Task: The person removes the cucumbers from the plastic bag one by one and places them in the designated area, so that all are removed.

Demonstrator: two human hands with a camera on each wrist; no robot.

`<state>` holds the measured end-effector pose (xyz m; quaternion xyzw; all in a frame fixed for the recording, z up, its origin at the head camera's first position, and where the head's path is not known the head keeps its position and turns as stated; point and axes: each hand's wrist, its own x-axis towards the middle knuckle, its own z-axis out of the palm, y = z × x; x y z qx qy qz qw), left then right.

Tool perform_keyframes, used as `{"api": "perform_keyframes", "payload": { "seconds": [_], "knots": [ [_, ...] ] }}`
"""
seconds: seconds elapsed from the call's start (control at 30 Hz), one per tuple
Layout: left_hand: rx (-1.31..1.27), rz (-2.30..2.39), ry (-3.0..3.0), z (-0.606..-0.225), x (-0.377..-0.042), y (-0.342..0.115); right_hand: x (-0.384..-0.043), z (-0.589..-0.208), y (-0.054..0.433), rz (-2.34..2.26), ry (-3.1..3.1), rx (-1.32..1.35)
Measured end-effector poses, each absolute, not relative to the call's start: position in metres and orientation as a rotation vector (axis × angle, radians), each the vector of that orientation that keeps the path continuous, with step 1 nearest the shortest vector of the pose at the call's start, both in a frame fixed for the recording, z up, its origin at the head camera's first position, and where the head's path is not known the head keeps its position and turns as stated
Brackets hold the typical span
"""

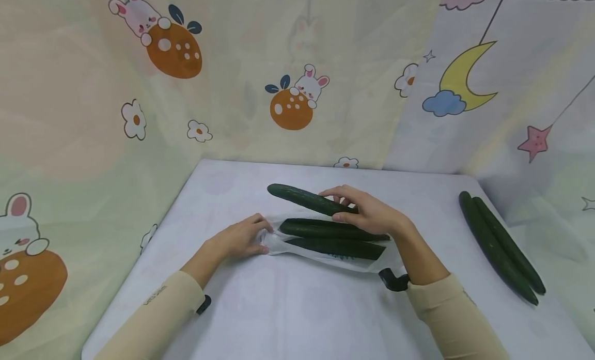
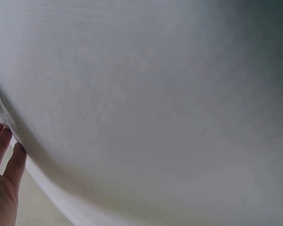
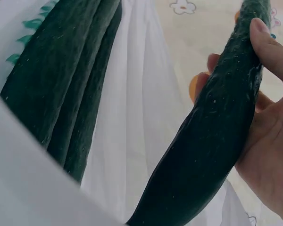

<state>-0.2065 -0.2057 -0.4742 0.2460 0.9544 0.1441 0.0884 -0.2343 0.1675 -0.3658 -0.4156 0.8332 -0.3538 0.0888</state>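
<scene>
My right hand (image 1: pixel 372 210) grips a long dark green cucumber (image 1: pixel 302 197) near one end, thumb on one side and fingers on the other. The cucumber is held over the far side of a white plastic bag (image 1: pixel 362 266). Inside the bag's opening lie more cucumbers (image 1: pixel 330 229), side by side; the right wrist view shows several cucumbers (image 3: pixel 52 70) next to green print on the bag. At the bag's left end, my left hand (image 1: pixel 241 237) pinches its edge. White plastic (image 2: pixel 132 117) fills most of the left wrist view, with fingertips (image 2: pixel 19 149) at its border.
Two cucumbers (image 1: pixel 499 246) lie together along the right side of the white-covered table (image 1: pixel 279 318). Printed cloth (image 1: pixel 232 91) with rabbits, flowers and a moon hangs behind and beside it. A black strap piece (image 1: pixel 394 281) shows by my right wrist.
</scene>
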Motion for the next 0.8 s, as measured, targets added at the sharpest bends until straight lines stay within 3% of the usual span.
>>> {"api": "perform_keyframes", "payload": {
  "seconds": [0.5, 0.8],
  "knots": [
    [0.723, 0.418, 2.837, -0.475, -0.207, -0.203, -0.234, -0.328, 0.149, -1.339, 2.44, -1.375],
    [0.809, 0.418, 2.842, -0.477, -0.209, -0.204, -0.238, -0.301, 0.15, -1.867, 2.325, -1.427]
  ]
}}
